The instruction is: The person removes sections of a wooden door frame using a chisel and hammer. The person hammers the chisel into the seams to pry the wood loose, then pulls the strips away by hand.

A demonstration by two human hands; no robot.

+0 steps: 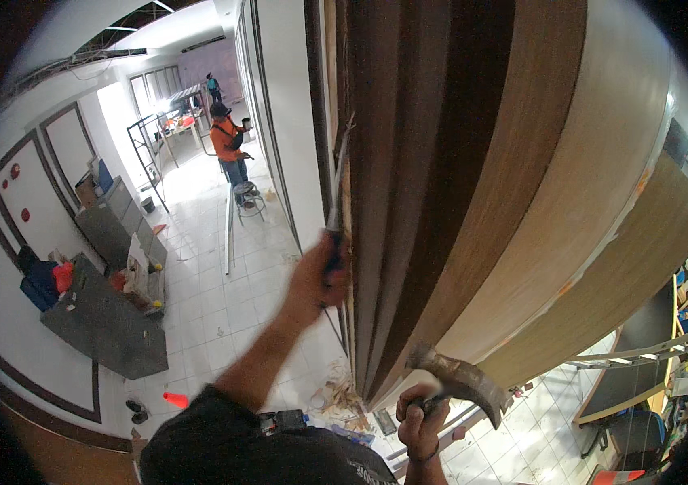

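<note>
A long flat pry bar [337, 190] is gripped by the left hand [317, 279], whose fingers are clenched around its dark lower end; the pale metal blade is held upright above the fist, and its tip is seen against the edge of the brown wood-grain panelling [473, 162], close to a strip of bare, rougher wood. A claw hammer [457, 381] is grasped by the right hand [419, 416], the fist being closed around the handle just beneath the head; the head is turned sideways, with the curved claw pointing down and to the right, and it is held just below and in front of the lower edge of the panelling. The two hands are kept well apart, the left one raised high on an extended arm and the right one low and near the body, so that the pry bar lies above and to the left of the hammer. Splinters of wood [336, 396] are scattered on the white tiled floor [215, 307] between the hands. A grey counter [105, 323] is seen at the left, and a person in an orange top [229, 145] is standing well away down the corridor.
</note>
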